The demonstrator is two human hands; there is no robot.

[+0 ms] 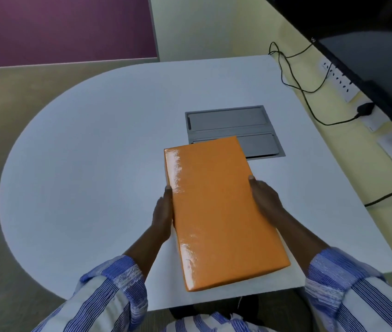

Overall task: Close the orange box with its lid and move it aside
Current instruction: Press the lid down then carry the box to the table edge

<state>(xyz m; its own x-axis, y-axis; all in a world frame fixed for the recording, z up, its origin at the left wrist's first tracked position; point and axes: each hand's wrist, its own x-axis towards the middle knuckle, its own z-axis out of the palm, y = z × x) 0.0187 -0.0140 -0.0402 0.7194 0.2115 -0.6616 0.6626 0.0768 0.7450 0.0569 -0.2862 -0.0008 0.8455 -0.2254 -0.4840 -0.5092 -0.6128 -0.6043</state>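
Glossy orange box (221, 212), a flat rectangle wrapped in shiny film, lid seated flush, so whatever is inside stays hidden. It sits between both hands: left hand (162, 214) pressed along its left long edge, right hand (265, 196) on the right edge, fingers (252, 182) clamped against its sides. Beneath lies the smooth white table (94, 152); just beyond the fingers, a grey metal hatch (231, 121) sits flush in the tabletop.

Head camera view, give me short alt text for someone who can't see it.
Two hands, the left hand and right hand, grip the long sides of a glossy orange rectangular box above a white round-ended table. Its far end overlaps a grey metal hatch set into the tabletop.
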